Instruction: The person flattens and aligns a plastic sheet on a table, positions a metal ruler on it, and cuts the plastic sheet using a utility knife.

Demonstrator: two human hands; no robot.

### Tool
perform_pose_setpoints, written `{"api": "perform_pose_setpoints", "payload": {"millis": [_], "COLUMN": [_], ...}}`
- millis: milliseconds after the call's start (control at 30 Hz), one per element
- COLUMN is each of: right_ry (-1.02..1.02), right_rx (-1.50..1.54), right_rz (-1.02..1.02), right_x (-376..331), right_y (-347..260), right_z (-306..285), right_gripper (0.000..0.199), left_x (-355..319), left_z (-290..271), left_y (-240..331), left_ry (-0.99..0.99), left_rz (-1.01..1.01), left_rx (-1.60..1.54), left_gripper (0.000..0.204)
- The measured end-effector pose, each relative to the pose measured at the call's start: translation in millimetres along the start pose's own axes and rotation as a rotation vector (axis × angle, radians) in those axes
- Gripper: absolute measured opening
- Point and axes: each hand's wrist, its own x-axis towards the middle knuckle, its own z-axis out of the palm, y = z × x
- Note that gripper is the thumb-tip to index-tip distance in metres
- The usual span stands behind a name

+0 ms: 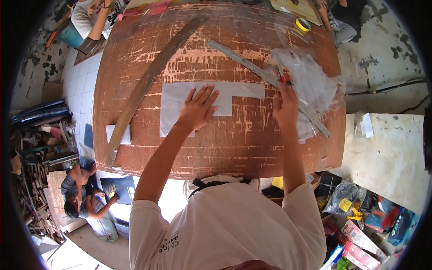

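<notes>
My left hand (200, 108) lies flat with fingers spread on a translucent whitish plastic sheet (173, 101), cut in a stepped shape with a narrow strip reaching right. To the right, my right hand (286, 103) pinches a small red and black cutter (284, 77), its thin tip pointing away from me. A long grey metal ruler (245, 64) slants across the table and passes beneath my right hand. Beyond that hand, loose crumpled clear plastic sheets (312, 81) lie partly under the ruler.
On the worn brown table (202, 155), a long dark wooden strip (157, 74) lies slantwise at left, across a small white stack (120, 134). A yellow tape roll (303, 24) sits far right. Other people sit at both far corners; another person (87, 198) works at lower left.
</notes>
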Motion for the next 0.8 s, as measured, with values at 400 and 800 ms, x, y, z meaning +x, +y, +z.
{"api": "perform_pose_setpoints", "payload": {"millis": [400, 800], "right_ry": [-0.316, -0.353], "right_rx": [-0.162, -0.102], "right_rz": [-0.182, -0.136], "right_x": [47, 59], "right_y": [54, 14], "right_z": [29, -2], "right_gripper": [0.046, 0.054], "left_x": [-1, -1], "left_z": [-1, 1], "left_y": [1, 1], "left_ry": [0.034, 0.019], "left_rz": [0.001, -0.004], "left_rx": [-0.036, -0.032], "left_gripper": [0.055, 0.054]}}
